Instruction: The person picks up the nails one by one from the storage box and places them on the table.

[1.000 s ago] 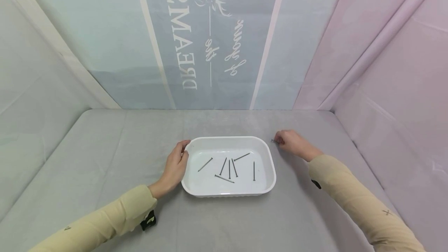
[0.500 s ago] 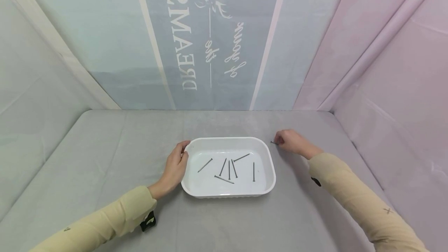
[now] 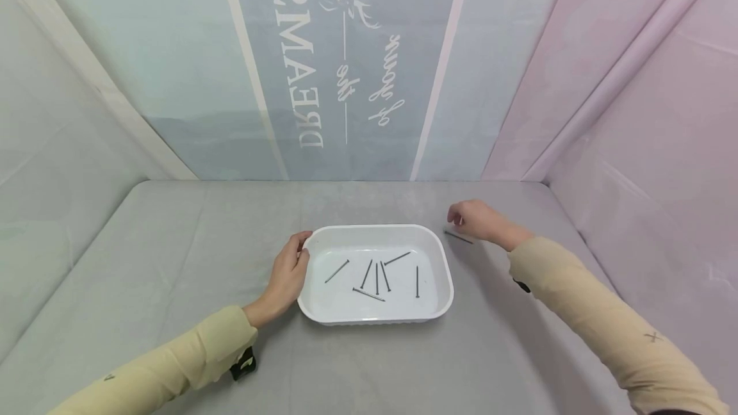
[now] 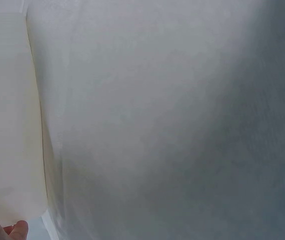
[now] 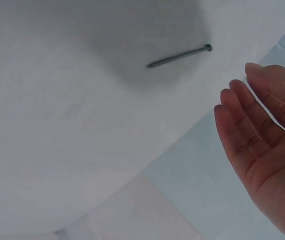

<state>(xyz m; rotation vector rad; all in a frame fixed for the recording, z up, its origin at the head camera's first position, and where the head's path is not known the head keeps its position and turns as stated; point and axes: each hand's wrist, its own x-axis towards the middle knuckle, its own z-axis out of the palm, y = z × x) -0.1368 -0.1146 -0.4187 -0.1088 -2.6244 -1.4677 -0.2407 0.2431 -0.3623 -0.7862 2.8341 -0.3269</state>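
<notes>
Hands apart. Left hand point(image 3: 285, 277) grips white rectangular dish point(image 3: 398, 306) at its left rim; exact thumb contact unclear. Seven nails point(image 3: 377, 279) inside. Right hand point(image 3: 477, 220) empty, fingers loosely bent, near single loose nail point(image 5: 179, 57) lying on grey cloth point(image 3: 369, 370), right of dish.

From here I make out a cloth-lined booth point(image 3: 118, 101): printed sheet point(image 3: 357, 162) at the grey surface's point(image 3: 369, 370) far edge, plain sheets point(image 3: 651, 171) along both sides.
</notes>
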